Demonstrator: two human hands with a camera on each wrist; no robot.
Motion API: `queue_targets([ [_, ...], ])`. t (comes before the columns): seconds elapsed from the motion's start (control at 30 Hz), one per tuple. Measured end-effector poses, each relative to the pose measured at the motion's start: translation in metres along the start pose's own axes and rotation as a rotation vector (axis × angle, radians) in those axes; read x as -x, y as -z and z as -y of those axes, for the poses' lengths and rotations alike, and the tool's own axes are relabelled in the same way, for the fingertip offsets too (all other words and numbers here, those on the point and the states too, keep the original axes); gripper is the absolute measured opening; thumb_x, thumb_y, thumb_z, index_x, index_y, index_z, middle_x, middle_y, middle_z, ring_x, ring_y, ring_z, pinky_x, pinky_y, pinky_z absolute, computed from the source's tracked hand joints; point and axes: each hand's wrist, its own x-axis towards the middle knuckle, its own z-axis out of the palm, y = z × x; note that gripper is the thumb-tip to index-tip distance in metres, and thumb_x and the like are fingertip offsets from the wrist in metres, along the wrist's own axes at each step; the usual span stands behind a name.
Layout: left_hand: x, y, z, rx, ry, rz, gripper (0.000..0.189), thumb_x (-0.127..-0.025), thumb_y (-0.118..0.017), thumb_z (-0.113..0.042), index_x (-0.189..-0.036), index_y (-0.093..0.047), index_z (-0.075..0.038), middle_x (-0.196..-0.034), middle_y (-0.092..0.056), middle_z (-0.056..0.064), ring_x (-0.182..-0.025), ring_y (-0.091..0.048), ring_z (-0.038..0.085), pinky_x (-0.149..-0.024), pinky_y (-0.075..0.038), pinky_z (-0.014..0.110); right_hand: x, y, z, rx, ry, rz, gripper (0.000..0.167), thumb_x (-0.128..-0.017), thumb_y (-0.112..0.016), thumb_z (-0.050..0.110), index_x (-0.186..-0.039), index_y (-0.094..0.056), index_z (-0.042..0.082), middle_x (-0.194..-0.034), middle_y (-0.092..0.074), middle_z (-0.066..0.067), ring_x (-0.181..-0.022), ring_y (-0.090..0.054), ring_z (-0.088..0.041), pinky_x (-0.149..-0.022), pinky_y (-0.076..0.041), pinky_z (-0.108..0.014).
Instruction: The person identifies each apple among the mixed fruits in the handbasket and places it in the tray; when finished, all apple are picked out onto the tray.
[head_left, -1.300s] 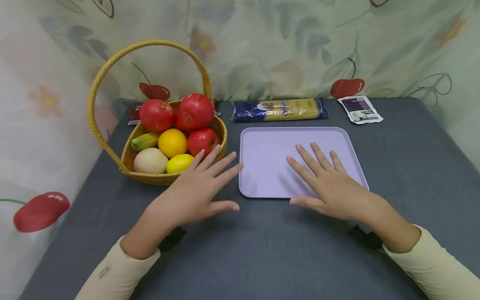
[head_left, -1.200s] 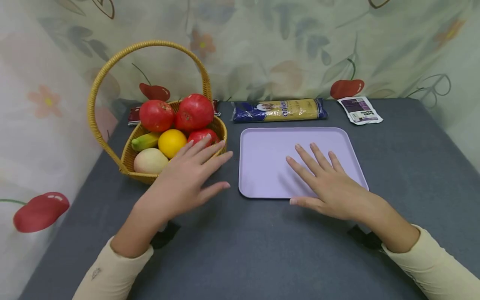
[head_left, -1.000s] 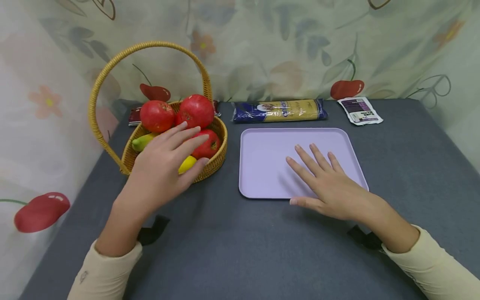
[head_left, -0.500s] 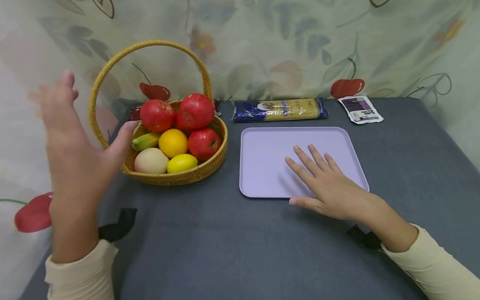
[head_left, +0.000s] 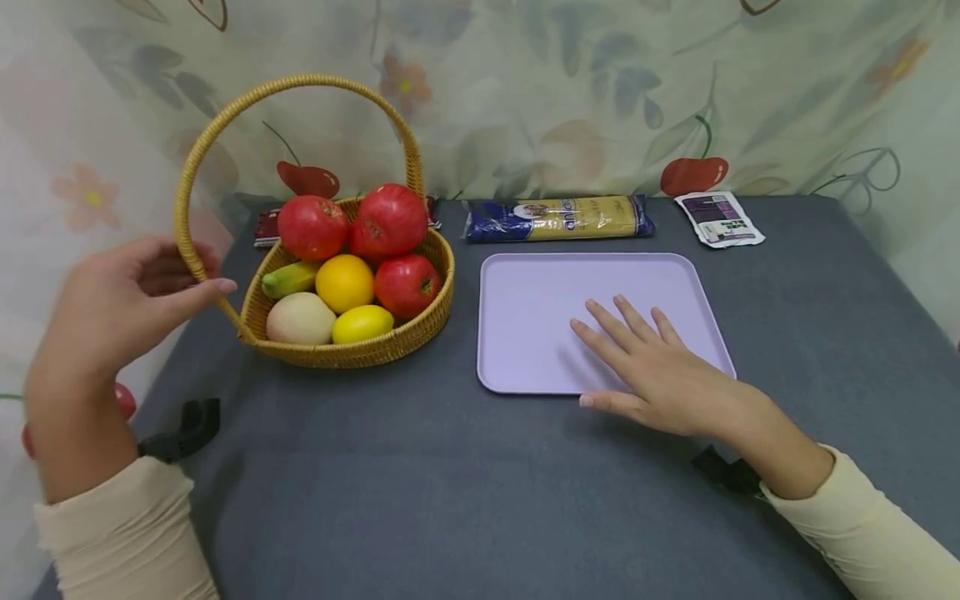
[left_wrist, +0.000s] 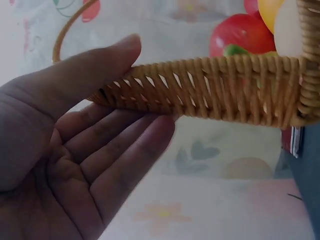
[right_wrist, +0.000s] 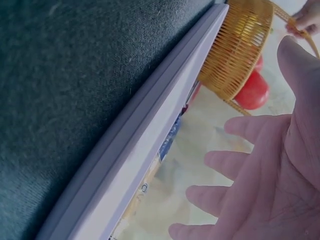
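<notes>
A wicker basket point(head_left: 360, 357) of fruit stands at the left on the table. My left hand point(head_left: 123, 308) holds the left side of its arched handle point(head_left: 300, 82). In the left wrist view the thumb lies on one face of the woven handle point(left_wrist: 210, 92) and the fingers on the other. The basket holds apples, a pomegranate-like red fruit point(head_left: 390, 218), an orange point(head_left: 345, 283), a lemon point(head_left: 363, 324), a pale round fruit point(head_left: 301, 318) and a green-yellow banana-like tip point(head_left: 289, 281). Over the near right part of a lilac tray point(head_left: 525, 325), my right hand point(head_left: 667, 379) is spread, holding nothing.
Behind the tray lies a blue and gold packet point(head_left: 558, 219), with a small white and purple sachet point(head_left: 720, 219) at the back right. A dark red packet point(head_left: 267, 228) shows partly behind the basket. Patterned cloth hangs along the back and sides.
My left hand has swung left from above the fruit, rounded the basket's left side and taken hold of the handle. The right hand stays nearly still over the tray.
</notes>
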Motion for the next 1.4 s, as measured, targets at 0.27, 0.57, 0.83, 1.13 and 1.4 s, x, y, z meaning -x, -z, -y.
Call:
queue_targets([
  [0.27,-0.008,-0.01,0.019,-0.005,0.012,0.181,0.049,-0.086,-0.079,-0.04,-0.117,-0.068,-0.004,-0.102,-0.071,0.013,-0.077,-0.063,-0.001,-0.066,-0.048,0.008,-0.001,0.002,-0.005,-0.013,0.001,0.003,0.083,-0.098,-0.049,0.063,-0.161,-0.023,0.016,-0.167,-0.01,-0.013,-0.15,-0.003,-0.042,-0.112,-0.009,-0.071],
  [0.57,0.015,-0.066,0.053,0.223,-0.053,-0.041,0.046,-0.089,-0.079,-0.019,-0.13,-0.061,-0.008,-0.117,-0.066,0.006,-0.1,-0.06,0.001,-0.084,-0.046,0.007,-0.007,-0.006,-0.001,-0.024,0.023,0.029,0.083,-0.097,-0.046,0.067,-0.16,-0.025,0.018,-0.166,-0.012,-0.013,-0.15,-0.005,-0.043,-0.112,-0.009,-0.071],
  [0.83,0.018,-0.086,0.065,0.314,-0.064,-0.122,0.044,-0.09,-0.075,-0.007,-0.131,-0.062,-0.002,-0.119,-0.066,0.002,-0.094,-0.06,0.006,-0.079,-0.048,0.008,-0.031,0.0,0.002,-0.029,0.128,0.015,0.082,-0.097,-0.052,0.062,-0.16,-0.027,0.016,-0.165,-0.017,-0.014,-0.149,-0.016,-0.042,-0.114,-0.022,-0.063],
  [1.13,0.012,-0.09,0.064,0.376,-0.059,-0.124,0.044,-0.09,-0.074,-0.005,-0.132,-0.061,0.001,-0.122,-0.066,0.003,-0.094,-0.062,0.006,-0.08,-0.049,0.009,-0.106,0.025,0.018,-0.059,0.364,-0.256,0.05,-0.096,-0.068,0.027,-0.14,-0.057,0.007,-0.146,-0.051,-0.015,-0.133,-0.05,-0.028,-0.106,-0.044,-0.047],
  [1.4,0.017,-0.093,0.069,0.413,-0.08,-0.134,0.043,-0.089,-0.073,0.001,-0.13,-0.06,0.005,-0.125,-0.066,0.004,-0.096,-0.063,0.006,-0.082,-0.05,0.01,-0.189,0.046,0.052,0.027,0.423,-0.442,0.052,-0.093,-0.068,0.01,-0.142,-0.053,0.007,-0.15,-0.044,-0.015,-0.113,-0.061,-0.03,-0.091,-0.054,-0.037],
])
